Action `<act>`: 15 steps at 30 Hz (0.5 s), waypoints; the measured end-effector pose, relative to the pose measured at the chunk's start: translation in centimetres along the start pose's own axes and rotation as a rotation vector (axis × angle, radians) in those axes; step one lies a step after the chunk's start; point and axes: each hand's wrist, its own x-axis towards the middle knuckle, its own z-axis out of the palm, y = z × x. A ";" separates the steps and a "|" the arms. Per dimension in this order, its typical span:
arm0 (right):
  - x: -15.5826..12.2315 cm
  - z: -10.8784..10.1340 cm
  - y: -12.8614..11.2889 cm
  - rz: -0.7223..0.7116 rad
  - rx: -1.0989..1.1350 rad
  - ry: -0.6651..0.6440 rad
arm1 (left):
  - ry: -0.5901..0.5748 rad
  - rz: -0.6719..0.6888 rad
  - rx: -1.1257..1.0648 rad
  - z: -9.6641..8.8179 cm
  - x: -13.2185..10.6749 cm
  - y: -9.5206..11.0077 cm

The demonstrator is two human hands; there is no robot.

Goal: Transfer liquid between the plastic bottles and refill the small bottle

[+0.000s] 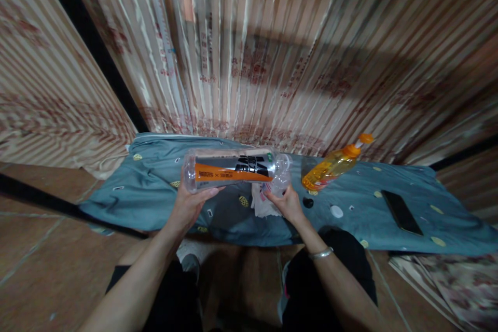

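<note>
A large clear plastic bottle with a silver, black and orange label lies sideways in the air above the cloth, its neck to the right. My left hand is closed around its base end, thumb along the lower side. Just below the neck, my right hand closes on a clear plastic thing with red and blue print near it; its exact kind is partly hidden. A crumpled whitish wrapper or tissue is under that hand. Beside it on the cloth are a black cap and a white round lid.
A yellow-orange pump-top soap bottle leans at the back right. Farther right lies a dark phone. The blue-green patterned cloth covers a low bench-like surface. Striped curtains hang behind, with dark poles at left.
</note>
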 end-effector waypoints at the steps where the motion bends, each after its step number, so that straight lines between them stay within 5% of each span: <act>1: 0.0 -0.1 -0.1 0.009 -0.006 0.000 | -0.012 0.013 0.006 -0.1 0.0 -0.1; 15: -0.1 0.1 0.4 0.030 -0.029 0.027 | 0.025 -0.004 0.056 -0.1 -0.4 0.3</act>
